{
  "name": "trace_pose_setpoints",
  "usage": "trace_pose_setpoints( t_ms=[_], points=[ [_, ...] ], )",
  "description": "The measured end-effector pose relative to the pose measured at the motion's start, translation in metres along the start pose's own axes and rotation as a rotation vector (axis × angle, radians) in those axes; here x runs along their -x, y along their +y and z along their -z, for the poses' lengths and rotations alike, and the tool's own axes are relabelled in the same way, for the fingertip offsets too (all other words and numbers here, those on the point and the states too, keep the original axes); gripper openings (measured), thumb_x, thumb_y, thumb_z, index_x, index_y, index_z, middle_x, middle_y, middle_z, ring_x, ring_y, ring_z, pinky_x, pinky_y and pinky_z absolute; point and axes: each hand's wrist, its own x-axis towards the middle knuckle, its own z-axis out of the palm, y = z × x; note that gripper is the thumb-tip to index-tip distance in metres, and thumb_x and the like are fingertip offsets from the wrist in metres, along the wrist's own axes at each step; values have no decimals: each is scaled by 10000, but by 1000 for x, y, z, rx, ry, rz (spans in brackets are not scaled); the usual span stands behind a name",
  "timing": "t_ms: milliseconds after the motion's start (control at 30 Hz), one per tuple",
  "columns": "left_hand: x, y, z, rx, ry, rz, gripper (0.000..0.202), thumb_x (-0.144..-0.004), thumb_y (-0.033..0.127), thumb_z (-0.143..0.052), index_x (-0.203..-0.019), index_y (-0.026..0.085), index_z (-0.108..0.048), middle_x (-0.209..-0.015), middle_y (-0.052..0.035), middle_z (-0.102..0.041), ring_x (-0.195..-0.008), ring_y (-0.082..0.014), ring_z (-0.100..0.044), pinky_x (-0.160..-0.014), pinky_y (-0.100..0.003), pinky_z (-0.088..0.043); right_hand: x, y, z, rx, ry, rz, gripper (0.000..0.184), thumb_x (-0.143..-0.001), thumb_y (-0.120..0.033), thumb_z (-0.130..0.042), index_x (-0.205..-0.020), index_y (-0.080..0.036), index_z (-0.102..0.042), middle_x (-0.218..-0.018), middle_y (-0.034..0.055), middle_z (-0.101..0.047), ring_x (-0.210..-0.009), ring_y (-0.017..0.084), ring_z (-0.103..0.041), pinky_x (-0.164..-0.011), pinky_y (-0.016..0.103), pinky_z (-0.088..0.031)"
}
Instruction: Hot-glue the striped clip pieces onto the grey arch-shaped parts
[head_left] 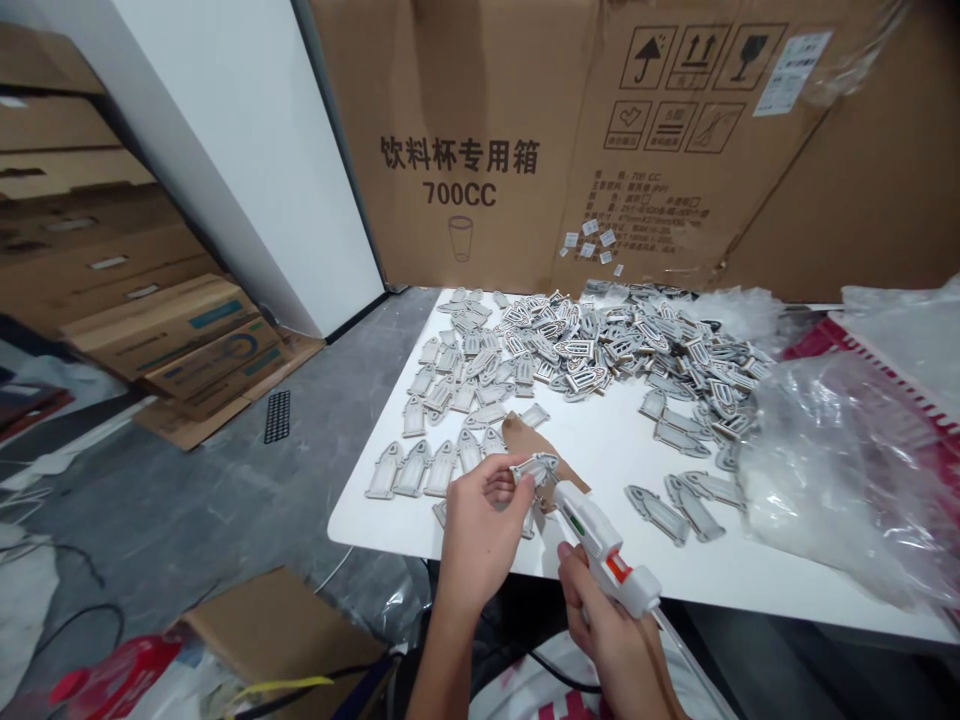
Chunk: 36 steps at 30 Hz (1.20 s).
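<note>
Between the fingertips of my left hand (487,515) is a small grey-white arched piece (535,466), held above the table's front part. My right hand (604,610) is wrapped round the handle of a white hot glue gun (600,535) with an orange part. Its nozzle points up and left, close to the held piece; whether they touch I cannot tell. Beneath them lies a brown cardboard strip (525,437). Similar arched pieces (441,468) lie in a row left of my left hand, and a few more (694,505) rest to the right of the glue gun.
A big heap of arched pieces (600,340) covers the back of the white table (600,455). Clear plastic bags (825,470) lie on the right. Large cardboard boxes (480,100) stand behind. More boxes (202,320) and a black grid (277,416) are on the floor to the left.
</note>
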Motion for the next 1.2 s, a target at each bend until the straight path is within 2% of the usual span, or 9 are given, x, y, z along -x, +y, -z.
trace_pose_setpoints(
  t_ms=[300, 400, 600, 767, 1033, 1200],
  points=[
    [-1, -4, 0, -26, 6, -5, 247, -889, 317, -735, -1074, 177, -819, -890, -56, -807, -831, -189, -744, -783, -284, -602, 0, -4, 2, 19, 9, 6, 521, -864, -668, -729, -640, -252, -511, -571, -47, -449, -508, 132, -433, -489, 270, -378],
    [-1, -4, -1, -31, 14, -3, 241, -887, 308, -733, -1072, 181, -819, -878, -52, -802, -832, -193, -747, -782, -287, -603, -1, -6, 1, 12, 11, 8, 540, -839, -700, -744, -647, -250, -516, -547, -51, -454, -482, 124, -420, -452, 263, -352],
    [-1, -3, -1, -29, 18, 3, 248, -884, 310, -737, -1081, 181, -814, -873, -52, -802, -821, -198, -746, -781, -294, -603, -5, -5, 0, 20, -3, 40, 590, -828, -738, -737, -608, -257, -476, -459, -83, -363, -399, 106, -319, -403, 278, -270],
    [-2, -4, -1, -26, 34, -14, 235, -881, 309, -741, -1064, 181, -816, -864, -50, -802, -820, -199, -749, -781, -294, -606, -5, -2, 1, 45, 13, 33, 571, -839, -742, -720, -629, -248, -525, -502, -54, -440, -430, 126, -412, -424, 282, -307],
    [-3, -5, 1, -26, 45, -9, 238, -897, 322, -731, -1076, 190, -813, -914, -54, -815, -865, -198, -758, -810, -291, -609, -12, -7, 1, 60, -26, 38, 601, -827, -763, -727, -607, -256, -492, -440, -84, -339, -410, 108, -313, -412, 270, -256],
    [-4, -5, 1, -17, 75, -37, 220, -896, 306, -731, -1067, 197, -815, -928, -52, -826, -868, -200, -771, -813, -291, -619, -15, -8, 4, 57, -54, 78, 562, -867, -744, -694, -629, -255, -555, -407, -66, -390, -390, 118, -324, -413, 268, -276]
  ],
)
